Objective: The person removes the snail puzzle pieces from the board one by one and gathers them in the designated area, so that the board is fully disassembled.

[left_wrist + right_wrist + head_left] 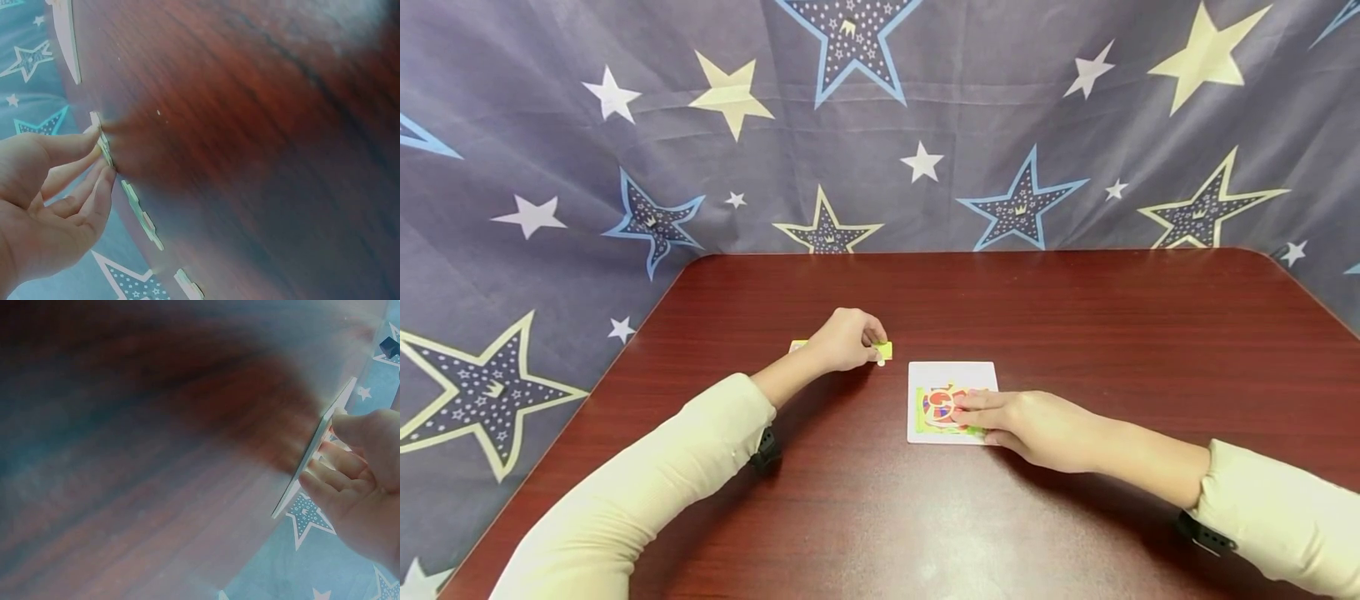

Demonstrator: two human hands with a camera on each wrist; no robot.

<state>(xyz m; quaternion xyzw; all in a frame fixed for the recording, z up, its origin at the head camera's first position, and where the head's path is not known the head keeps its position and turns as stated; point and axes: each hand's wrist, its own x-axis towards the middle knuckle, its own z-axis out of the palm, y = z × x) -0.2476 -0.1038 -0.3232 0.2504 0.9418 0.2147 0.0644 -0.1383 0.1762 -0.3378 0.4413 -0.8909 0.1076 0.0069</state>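
On the table, my left hand [847,340] pinches a flat yellow-green puzzle piece [884,351] between thumb and fingertips. In the left wrist view this piece [105,147] lies close to the table surface, partly covered by the fingers. Another puzzle piece [142,215] lies beside that hand, and part of one more piece [189,285] shows at the lower edge. To the right, a white puzzle board [951,375] with a red, blue and green picture lies flat. The extended fingers of my right hand [1048,429] rest on its right side, hiding part of the picture.
The dark reddish wooden table [1112,325] reaches back to a grey-blue curtain [970,108] printed with stars. A yellowish piece [797,345] peeks out behind the left wrist. Black bands [766,450] show beneath both cream sleeves.
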